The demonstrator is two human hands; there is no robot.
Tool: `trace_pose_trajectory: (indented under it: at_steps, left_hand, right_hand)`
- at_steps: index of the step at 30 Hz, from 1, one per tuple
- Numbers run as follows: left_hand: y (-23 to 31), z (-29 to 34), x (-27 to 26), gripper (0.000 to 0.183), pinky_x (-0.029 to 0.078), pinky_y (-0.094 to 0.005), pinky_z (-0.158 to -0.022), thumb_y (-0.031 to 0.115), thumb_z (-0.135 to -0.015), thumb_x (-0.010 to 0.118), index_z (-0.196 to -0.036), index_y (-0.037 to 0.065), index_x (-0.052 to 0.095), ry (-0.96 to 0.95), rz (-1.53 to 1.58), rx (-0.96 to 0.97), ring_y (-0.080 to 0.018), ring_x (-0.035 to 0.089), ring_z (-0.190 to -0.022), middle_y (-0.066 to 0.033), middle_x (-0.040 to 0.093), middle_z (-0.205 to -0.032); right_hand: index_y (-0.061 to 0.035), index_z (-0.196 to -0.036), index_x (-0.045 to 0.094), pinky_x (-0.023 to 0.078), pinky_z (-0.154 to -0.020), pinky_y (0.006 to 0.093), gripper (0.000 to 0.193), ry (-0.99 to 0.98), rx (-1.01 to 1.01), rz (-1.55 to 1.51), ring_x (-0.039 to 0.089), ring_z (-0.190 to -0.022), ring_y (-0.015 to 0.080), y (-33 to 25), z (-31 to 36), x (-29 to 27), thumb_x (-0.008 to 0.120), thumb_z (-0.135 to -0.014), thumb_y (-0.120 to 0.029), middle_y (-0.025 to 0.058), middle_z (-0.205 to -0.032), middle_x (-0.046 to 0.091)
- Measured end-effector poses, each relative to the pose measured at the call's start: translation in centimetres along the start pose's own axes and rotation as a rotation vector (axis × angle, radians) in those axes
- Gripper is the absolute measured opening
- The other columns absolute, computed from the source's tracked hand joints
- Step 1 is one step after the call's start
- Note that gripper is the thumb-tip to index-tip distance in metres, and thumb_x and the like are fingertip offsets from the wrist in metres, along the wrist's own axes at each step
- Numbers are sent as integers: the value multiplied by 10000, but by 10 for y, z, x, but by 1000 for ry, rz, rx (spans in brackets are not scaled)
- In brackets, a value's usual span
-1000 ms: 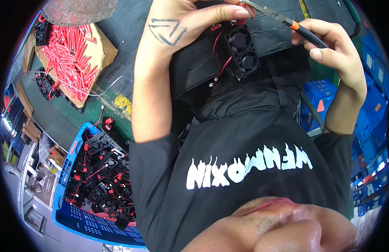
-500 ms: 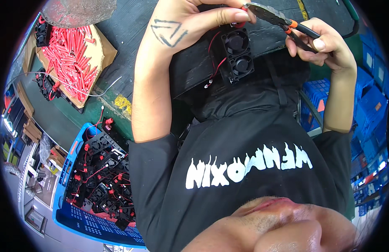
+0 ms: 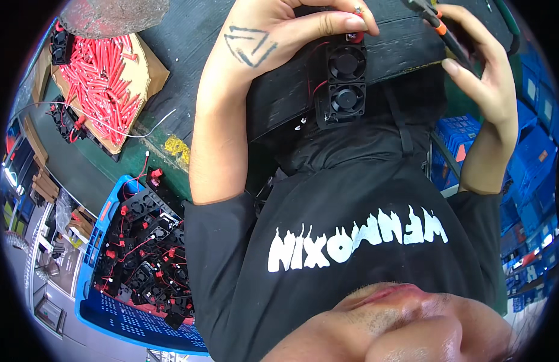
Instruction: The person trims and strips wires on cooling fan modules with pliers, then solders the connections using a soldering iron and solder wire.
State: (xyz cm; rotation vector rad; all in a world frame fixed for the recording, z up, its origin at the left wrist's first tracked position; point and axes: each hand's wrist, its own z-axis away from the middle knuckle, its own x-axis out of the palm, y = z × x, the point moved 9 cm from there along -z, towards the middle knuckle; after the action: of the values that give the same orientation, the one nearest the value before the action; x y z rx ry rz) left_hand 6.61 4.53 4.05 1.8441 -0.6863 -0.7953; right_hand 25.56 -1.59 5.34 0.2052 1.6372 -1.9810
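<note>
My left hand [image 3: 270, 39] is closed, thumb against fingers, at the top of a black twin-fan unit [image 3: 347, 66]. A small red part [image 3: 355, 37] shows just under the thumb, and a bare metallic tip stands above it. The unit hangs upright in front of my shirt, one fan over the other, with thin red wires and small white connectors to its left. To the right, my right hand [image 3: 493, 78] holds cutting pliers [image 3: 445, 33] with black and orange handles. Their jaws point up and left, away from the fans, at the top edge.
A heap of red tubular pieces [image 3: 101, 78] lies on a cardboard tray [image 3: 149, 75] at the upper left, beside other black fan units [image 3: 65, 120]. Below stands a blue crate [image 3: 89, 283] full of black fan units. Several blue bins [image 3: 527, 157] are stacked at the right.
The pliers have moved right and up, away from my left hand, and my right hand's fingers have loosened around the handles. The fan unit has shifted slightly right and turned more face-on.
</note>
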Motion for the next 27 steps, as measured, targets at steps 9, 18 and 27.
trace_pose_trajectory:
  at_steps: [9, 18, 27]
  left_hand:
    - [-10, 6, 0, 111, 496, -318, -810, 76, -837, 795, -935, 24, 796, 61, 37, -56, -192, 612, -861, -56, 752, -859]
    - [-15, 11, -2, 160, 496, -315, -762, 16, -786, 830, -915, -27, 746, 123, 74, -44, -196, 610, -839, -82, 697, -836]
    - [-16, 11, -1, 156, 494, -310, -743, -14, -785, 824, -902, -42, 725, 112, 96, -114, -184, 604, -818, -79, 680, -828]
  right_hand:
    - [2, -1103, 657, 470, -809, 352, 544, 363, -462, 683, 600, -875, 268, -55, 10, 9, 761, -590, -146, 97, -902, 662]
    - [15, -1168, 661, 471, -856, 389, 628, 424, -607, 851, 581, -957, 310, -52, 12, 8, 770, -586, -193, 134, -1035, 599]
    - [-19, -1213, 681, 447, -895, 409, 653, 281, -641, 1080, 568, -991, 308, -62, 5, 13, 811, -617, -250, 121, -1057, 570]
